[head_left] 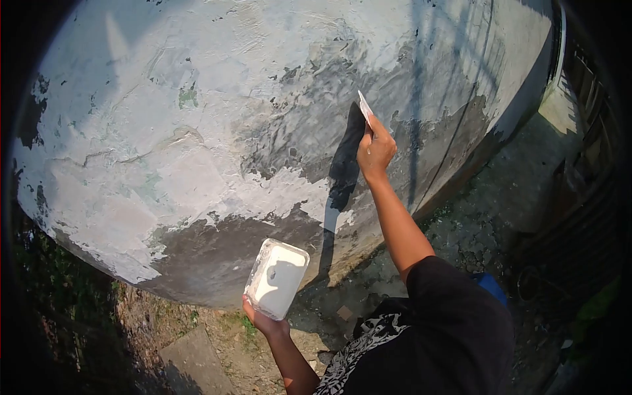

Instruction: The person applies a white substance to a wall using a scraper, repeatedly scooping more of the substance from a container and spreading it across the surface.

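Note:
My right hand is raised in front of the wall, its fingers closed around a thin, flat scraper smeared with white. The blade points up and left, right over a grey patch of the wall. Lower down, my left hand grips a shallow rectangular plastic tub by its bottom end. White paste fills the tub, with the shadow of an edge falling across it. Rough white coating covers much of the wall, and dark grey shows through in the middle and along the base.
Below the wall runs bare ground with a flat slab at the lower left. Dark plants stand at the far left. A concrete path follows the wall on the right, and something blue shows behind my sleeve.

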`<state>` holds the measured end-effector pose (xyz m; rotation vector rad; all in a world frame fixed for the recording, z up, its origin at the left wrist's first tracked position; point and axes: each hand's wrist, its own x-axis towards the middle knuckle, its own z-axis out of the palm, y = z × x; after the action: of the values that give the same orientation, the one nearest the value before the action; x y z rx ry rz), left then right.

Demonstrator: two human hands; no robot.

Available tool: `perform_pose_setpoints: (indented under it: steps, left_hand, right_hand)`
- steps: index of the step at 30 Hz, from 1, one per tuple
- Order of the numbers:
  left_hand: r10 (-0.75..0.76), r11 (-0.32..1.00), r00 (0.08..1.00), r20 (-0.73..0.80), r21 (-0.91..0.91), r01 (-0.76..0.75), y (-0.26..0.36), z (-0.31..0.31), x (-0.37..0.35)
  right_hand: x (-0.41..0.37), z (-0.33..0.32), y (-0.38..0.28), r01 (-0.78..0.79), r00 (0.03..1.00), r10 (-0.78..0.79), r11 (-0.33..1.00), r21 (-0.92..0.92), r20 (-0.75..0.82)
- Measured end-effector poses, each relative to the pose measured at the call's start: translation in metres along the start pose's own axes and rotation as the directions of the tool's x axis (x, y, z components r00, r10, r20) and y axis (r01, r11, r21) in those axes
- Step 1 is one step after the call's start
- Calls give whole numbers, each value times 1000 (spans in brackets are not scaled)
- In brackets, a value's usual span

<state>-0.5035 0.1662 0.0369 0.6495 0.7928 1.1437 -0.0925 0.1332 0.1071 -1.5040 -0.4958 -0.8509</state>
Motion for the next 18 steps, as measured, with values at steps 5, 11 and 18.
perform_pose_setpoints:
  steps: [5, 11, 18]
  left_hand:
    - [-100, 994, 994, 52, 39, 98, -14, 8, 6]
    - [-77, 993, 995, 61, 97, 71, -18, 19, 1]
    - [-147, 986, 988, 49, 84, 142, -15, 10, -7]
  right_hand:
    - [-74, 35, 7, 279, 926, -249, 958, -70, 284]
    - [-90, 3, 7, 285, 849, -332, 943, 173, 411]
    - [-5, -23, 27, 36, 998, -33, 998, 48, -61]
